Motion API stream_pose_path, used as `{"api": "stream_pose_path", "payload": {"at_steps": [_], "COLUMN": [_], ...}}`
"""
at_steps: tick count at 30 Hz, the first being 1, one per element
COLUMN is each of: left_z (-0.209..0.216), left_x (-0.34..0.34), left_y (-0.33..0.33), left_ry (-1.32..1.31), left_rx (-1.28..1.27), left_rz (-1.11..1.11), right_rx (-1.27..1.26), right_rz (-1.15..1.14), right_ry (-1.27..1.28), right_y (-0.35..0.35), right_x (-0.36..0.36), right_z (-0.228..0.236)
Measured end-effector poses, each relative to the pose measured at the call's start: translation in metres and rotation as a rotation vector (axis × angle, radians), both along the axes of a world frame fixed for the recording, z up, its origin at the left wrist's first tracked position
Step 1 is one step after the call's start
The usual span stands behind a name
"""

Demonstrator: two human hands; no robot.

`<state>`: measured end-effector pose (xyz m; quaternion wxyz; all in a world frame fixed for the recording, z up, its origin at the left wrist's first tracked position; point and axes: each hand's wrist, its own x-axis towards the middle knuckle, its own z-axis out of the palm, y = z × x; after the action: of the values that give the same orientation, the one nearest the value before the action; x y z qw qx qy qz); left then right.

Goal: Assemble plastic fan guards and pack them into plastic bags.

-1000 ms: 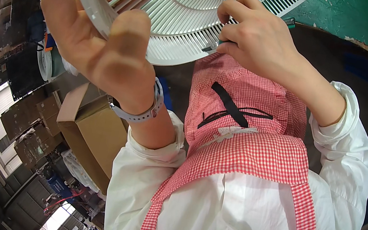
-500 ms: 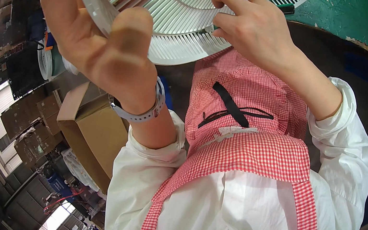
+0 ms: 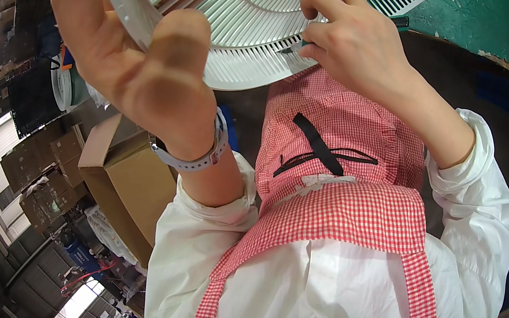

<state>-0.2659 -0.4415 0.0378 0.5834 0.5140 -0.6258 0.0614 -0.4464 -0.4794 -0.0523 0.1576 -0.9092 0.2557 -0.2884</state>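
A white plastic fan grille [image 3: 243,66] with close radial ribs fills the top of the head view, tilted up. My left hand [image 3: 126,63] is closed around its rim at the left, the thumb on the near side and fingers behind, partly seen through the ribs. My right hand [image 3: 361,42] is curled over the grille's right part, gripping a slim knife-like trimming tool. The tool's dark green end [image 3: 400,23] sticks out past the knuckles, and its thin dark tip [image 3: 290,50] meets the ribs near the outer rim. The fingers hide most of its handle.
Beyond the grille at the upper right lies a worn green tabletop [image 3: 479,25] with a chipped edge. An open cardboard box [image 3: 130,178] stands below my left forearm. Farther left are stacked cartons [image 3: 37,170] and another white round grille [image 3: 61,86].
My right hand has shifted slightly right and down with the trimming tool, its tip staying by the rim's ribs. The grille and my left hand have moved slightly left.
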Motion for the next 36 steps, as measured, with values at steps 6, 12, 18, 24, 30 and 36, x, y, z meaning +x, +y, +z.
{"api": "stream_pose_path", "payload": {"at_steps": [6, 12, 18, 24, 30, 36], "left_z": [0.002, 0.001, -0.001, 0.003, 0.007, 0.006], "left_x": [0.001, 0.002, 0.002, -0.009, -0.011, -0.007], "left_y": [-0.001, -0.001, -0.002, 0.002, 0.002, -0.001], "left_ry": [0.035, 0.077, 0.119, 0.151, 0.184, 0.19], "left_rx": [0.012, 0.028, 0.044, 0.057, 0.069, 0.051], "left_rz": [0.005, 0.004, 0.003, 0.001, 0.005, -0.055], "right_rx": [-0.105, -0.553, 0.081, 0.016, 0.002, -0.031], "right_rz": [0.01, -0.029, -0.058, -0.075, 0.03, 0.008], "right_ry": [-0.134, -0.348, 0.111, 0.045, -0.001, 0.02], "right_y": [-0.006, -0.019, 0.009, 0.009, 0.0, -0.006], "right_x": [0.003, 0.006, 0.001, 0.005, 0.001, 0.002], "right_z": [-0.001, -0.026, -0.001, -0.001, 0.0, -0.002]}}
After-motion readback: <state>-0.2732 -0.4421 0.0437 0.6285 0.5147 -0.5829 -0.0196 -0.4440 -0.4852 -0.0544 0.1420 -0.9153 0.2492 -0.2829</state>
